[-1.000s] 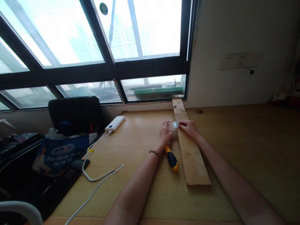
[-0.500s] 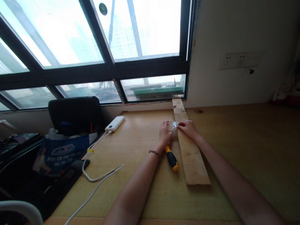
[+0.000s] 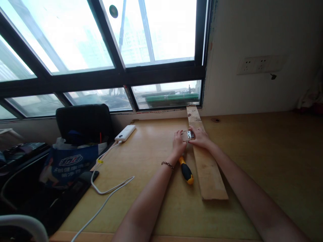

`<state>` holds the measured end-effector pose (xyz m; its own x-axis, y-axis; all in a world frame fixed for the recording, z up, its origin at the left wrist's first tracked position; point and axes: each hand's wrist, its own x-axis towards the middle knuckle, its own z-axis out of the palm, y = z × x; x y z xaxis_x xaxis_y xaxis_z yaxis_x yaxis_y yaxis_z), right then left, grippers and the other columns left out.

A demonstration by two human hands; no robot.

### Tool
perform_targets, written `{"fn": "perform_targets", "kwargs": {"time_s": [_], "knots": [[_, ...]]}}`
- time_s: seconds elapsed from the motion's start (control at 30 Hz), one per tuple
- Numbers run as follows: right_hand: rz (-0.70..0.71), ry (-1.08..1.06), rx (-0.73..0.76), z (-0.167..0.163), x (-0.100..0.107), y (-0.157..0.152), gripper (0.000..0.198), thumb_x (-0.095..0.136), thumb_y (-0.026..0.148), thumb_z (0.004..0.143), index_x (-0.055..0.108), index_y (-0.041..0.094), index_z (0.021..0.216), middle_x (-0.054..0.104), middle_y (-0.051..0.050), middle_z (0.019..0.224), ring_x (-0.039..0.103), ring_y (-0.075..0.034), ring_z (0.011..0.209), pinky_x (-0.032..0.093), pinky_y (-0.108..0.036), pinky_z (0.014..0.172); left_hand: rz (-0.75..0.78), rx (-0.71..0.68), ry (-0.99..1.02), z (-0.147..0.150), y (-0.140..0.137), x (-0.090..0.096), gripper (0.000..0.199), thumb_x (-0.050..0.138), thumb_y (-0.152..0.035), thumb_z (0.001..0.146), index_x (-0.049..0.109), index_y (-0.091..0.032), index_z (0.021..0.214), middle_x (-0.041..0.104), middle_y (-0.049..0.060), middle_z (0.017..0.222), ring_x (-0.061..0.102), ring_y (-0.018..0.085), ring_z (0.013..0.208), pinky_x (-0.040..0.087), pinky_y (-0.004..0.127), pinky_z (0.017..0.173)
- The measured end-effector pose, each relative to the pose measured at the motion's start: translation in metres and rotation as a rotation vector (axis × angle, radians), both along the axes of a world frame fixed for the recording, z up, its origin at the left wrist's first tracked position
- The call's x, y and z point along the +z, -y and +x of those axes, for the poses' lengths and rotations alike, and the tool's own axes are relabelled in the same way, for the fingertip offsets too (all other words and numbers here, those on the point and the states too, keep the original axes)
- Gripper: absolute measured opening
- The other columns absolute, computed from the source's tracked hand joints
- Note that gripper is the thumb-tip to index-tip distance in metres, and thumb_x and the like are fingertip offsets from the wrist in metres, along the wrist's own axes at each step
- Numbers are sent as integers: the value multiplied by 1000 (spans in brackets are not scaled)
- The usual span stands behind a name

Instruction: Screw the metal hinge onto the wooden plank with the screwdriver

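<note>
A small metal hinge [image 3: 189, 134] lies against a small piece of light wood [image 3: 185, 136], both over the upper part of a long wooden plank [image 3: 209, 174]. My left hand [image 3: 178, 144] grips the wood piece from the left, its fingers curled around the edges. From the right, my right hand [image 3: 201, 137] closes on the hinge side, fingers at the far edge and thumb at the near edge. Part of the hinge is shaded by that hand. Close to my left wrist, a yellow and black screwdriver [image 3: 186, 172] rests on the table, its tip hidden under the hand.
The wooden table [image 3: 156, 188] meets the window wall at the back. A white power bank [image 3: 125, 133] with a white cable [image 3: 108, 191] sits at its left edge. Beyond that edge stand a black chair [image 3: 84, 122] and a blue bag [image 3: 68, 164]. Wall sockets [image 3: 256, 65] are at right.
My right hand has gone from pinching the hinge's right edge to a wider grip around that side. My left hand keeps its hold. The view has shifted slightly.
</note>
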<state>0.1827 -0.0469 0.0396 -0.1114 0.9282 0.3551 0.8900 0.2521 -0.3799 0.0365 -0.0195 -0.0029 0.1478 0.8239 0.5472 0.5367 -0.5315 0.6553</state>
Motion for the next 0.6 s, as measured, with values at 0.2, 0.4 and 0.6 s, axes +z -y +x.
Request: {"fn": "perform_targets", "kwargs": {"time_s": [0.2,0.4,0.6], "knots": [[-36,43,-35,-1,4,-3,88,69,40,59,28,26,135,57,-3,118,51,-26,98,42,-33,76,27,-7,8,-1,0,-1,58,50,-3,58,45,-16,114,47,10,115,46,20,109,35,34,99],[-11,9,-8,2,0,-7,80,70,46,58,38,25,128,61,-4,109,54,-24,94,43,-31,75,14,-16,-17,-2,-3,-3,60,52,-5,59,43,-17,117,47,10,116,45,21,111,34,36,98],[7,-72,2,3,-2,-10,74,74,46,54,46,26,119,62,-4,105,55,-25,95,44,-33,75,-145,-39,-204,-31,-14,41,81,73,-15,45,44,-19,120,40,13,127,33,30,122,28,46,99]]}}
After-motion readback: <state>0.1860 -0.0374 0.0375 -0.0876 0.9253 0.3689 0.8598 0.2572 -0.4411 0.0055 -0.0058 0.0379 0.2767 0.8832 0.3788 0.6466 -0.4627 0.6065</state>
